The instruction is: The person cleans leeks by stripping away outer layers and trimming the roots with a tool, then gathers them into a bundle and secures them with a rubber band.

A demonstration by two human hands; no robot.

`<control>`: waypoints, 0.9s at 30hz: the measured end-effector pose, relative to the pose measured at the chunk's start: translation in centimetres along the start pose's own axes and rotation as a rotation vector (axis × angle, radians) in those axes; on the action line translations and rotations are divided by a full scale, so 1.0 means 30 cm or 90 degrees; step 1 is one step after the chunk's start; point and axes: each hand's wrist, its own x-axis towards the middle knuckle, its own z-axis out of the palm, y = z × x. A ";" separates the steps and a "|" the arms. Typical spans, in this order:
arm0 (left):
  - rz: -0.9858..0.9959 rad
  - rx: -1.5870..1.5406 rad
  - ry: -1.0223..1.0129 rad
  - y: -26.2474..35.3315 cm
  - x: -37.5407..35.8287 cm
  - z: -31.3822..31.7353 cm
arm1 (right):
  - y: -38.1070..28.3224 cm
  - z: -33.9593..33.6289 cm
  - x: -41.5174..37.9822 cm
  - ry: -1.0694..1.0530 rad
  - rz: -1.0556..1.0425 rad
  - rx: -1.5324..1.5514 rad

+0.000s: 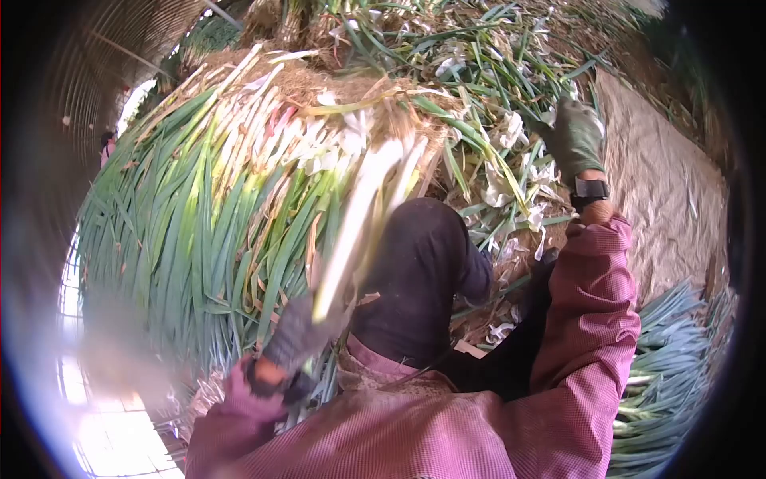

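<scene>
My left hand (299,335), in a dark glove, is closed around the lower end of a long green onion (351,231). Its white shank slants up and away from my fist, blurred by motion, and its root end overlaps the big heap in this view. My right hand (576,140), in a grey-green glove with a watch at the wrist, is stretched out to the right. It hangs over a litter of stripped leaves and papery skins (507,132). Its fingers are smeared and partly hidden, so I cannot tell whether they hold anything.
A large heap of green onions (191,199) lies at my left, roots toward the far side. More onions (666,375) are piled at the lower right beside a brown sheet (654,176). My bent knee (423,239) is between my hands. A person (108,148) is far left.
</scene>
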 end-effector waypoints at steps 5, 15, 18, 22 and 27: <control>0.002 -0.017 0.031 0.079 0.413 -0.015 | -0.058 -0.074 -0.027 -0.349 0.143 0.130; -0.128 0.217 0.094 0.040 0.594 0.162 | -0.085 -0.004 -0.097 -0.376 -0.108 0.248; -0.093 0.051 0.084 -0.034 0.548 0.072 | -0.088 -0.009 -0.105 -0.422 -0.143 0.243; -0.081 -0.250 0.054 -0.166 0.456 -0.167 | -0.084 -0.038 -0.105 -0.347 -0.103 0.310; -0.192 -0.298 0.079 -0.170 0.395 -0.355 | -0.150 0.017 -0.086 -0.371 -0.087 0.350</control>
